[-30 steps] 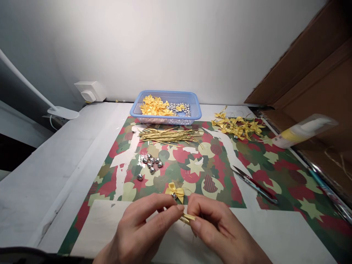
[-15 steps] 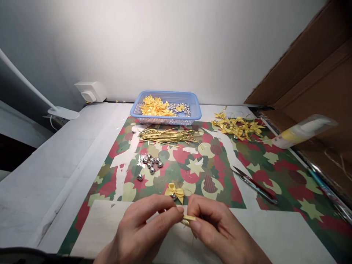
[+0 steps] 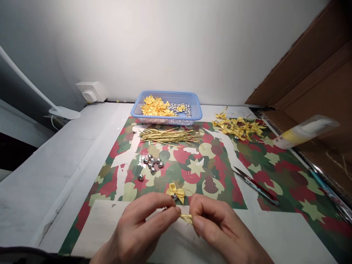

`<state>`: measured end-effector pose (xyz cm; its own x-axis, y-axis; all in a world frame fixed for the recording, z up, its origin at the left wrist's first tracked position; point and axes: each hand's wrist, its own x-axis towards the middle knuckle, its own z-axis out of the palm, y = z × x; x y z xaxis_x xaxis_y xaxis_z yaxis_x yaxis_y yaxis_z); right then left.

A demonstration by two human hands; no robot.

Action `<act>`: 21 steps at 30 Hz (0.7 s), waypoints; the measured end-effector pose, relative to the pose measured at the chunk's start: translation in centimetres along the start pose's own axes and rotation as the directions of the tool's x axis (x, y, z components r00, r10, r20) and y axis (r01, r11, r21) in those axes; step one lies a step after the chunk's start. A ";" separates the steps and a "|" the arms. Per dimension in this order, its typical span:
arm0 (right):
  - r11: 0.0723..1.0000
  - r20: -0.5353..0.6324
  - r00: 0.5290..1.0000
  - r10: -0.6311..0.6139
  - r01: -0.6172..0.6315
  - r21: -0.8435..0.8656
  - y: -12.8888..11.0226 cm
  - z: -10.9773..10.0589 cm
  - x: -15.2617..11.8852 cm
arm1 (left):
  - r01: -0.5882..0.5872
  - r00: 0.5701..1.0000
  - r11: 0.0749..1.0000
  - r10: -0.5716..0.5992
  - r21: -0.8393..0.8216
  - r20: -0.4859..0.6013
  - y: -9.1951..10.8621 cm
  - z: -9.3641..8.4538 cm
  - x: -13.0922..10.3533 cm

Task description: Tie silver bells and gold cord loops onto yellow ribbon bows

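My left hand (image 3: 148, 225) and my right hand (image 3: 217, 227) are close together at the near edge of the table. Both pinch a piece of gold cord (image 3: 186, 217), which spans the small gap between their fingertips; its ends are hidden by the fingers. Just beyond the fingertips lies a yellow bow (image 3: 176, 191) with a silver bell (image 3: 174, 197) at its middle. Several loose silver bells (image 3: 153, 165) sit farther back on the left. A bundle of gold cords (image 3: 169, 136) lies behind them.
A blue basket (image 3: 166, 119) at the back holds yellow bows and silver bells. Finished-looking bows with cords (image 3: 239, 126) lie in a heap at the back right. Scissors (image 3: 255, 186) rest on the patterned paper at right, with a bottle (image 3: 302, 132) and cardboard (image 3: 308, 66) beyond.
My hands have moved slightly apart, and the cord between them looks narrower and straighter. The view has shifted very slightly.
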<state>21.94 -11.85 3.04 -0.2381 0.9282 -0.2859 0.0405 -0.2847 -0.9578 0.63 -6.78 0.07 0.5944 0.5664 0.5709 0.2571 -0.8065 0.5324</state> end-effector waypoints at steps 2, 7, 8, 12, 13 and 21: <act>1.000 0.001 1.000 0.001 -0.001 0.003 0.0 0.0 0.0 | 0.000 1.000 1.000 0.001 0.024 -0.017 0.0 -0.1 0.1; 1.000 -0.009 1.000 0.017 -0.017 -0.002 -0.2 0.0 0.1 | -0.030 1.000 1.000 0.030 0.008 0.000 -0.5 -0.4 0.1; 1.000 -0.006 1.000 0.020 -0.020 -0.004 -0.2 0.0 0.1 | -0.032 0.999 0.999 0.032 -0.006 -0.008 -0.5 -0.4 0.1; 1.000 -0.002 1.000 0.018 -0.018 -0.018 -0.4 0.0 0.1 | -0.003 0.998 0.997 -0.001 -0.075 -0.055 -0.2 -0.3 0.4; 1.000 -0.005 1.000 0.017 -0.017 -0.024 -0.4 0.0 0.0 | 0.021 0.998 0.995 -0.027 -0.094 -0.063 -0.1 -0.3 0.5; 1.000 0.014 0.999 0.029 -0.029 -0.009 -0.4 0.1 0.0 | 0.006 1.000 0.992 -0.005 -0.124 0.008 -0.1 0.0 0.6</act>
<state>21.85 -11.74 3.40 -0.2500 0.9161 -0.3136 0.0564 -0.3096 -0.9492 0.94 -6.39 0.37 0.5990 0.5688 0.5637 0.1640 -0.7762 0.6088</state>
